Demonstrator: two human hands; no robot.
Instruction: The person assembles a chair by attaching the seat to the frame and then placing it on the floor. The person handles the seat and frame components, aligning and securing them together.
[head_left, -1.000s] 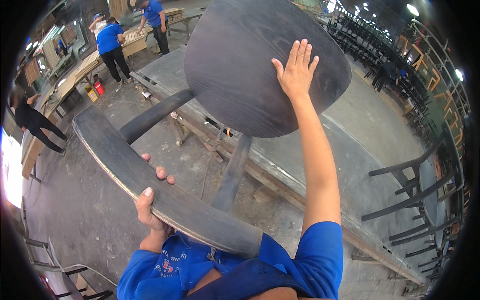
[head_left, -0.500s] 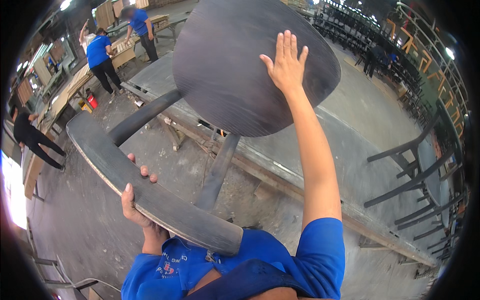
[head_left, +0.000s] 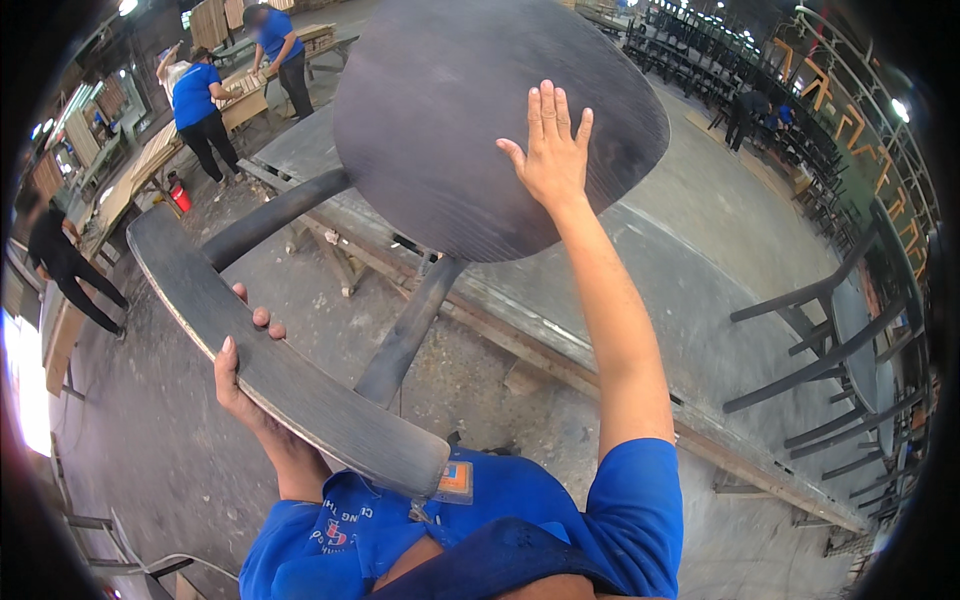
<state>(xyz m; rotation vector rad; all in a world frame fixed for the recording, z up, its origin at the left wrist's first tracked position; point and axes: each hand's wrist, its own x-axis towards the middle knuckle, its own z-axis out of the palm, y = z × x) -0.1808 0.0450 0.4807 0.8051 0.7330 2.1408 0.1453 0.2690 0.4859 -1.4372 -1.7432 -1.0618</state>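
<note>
A dark wooden chair, its grain showing, tilts in front of me with its rounded seat (head_left: 440, 130) at the far end. Two posts join the seat to a curved backrest (head_left: 270, 370), whose edges look paler and worn. My left hand (head_left: 250, 350) grips the backrest near its middle, thumb on the near side and fingertips showing over the far side. On the seat's right half my right hand (head_left: 552, 150) lies flat, fingers stretched and thumb spread. The chair's legs are hidden.
Below the seat runs a long grey table (head_left: 690, 300). On its right stands another dark chair (head_left: 840, 320). Co-workers in blue shirts (head_left: 195, 95) stand at benches far left, near a red container (head_left: 180, 197). Many dark chairs (head_left: 690, 60) are stacked at the far right.
The chair has shifted slightly left, with my left hand still on its backrest. My right hand has slid a little left and nearer over the seat.
</note>
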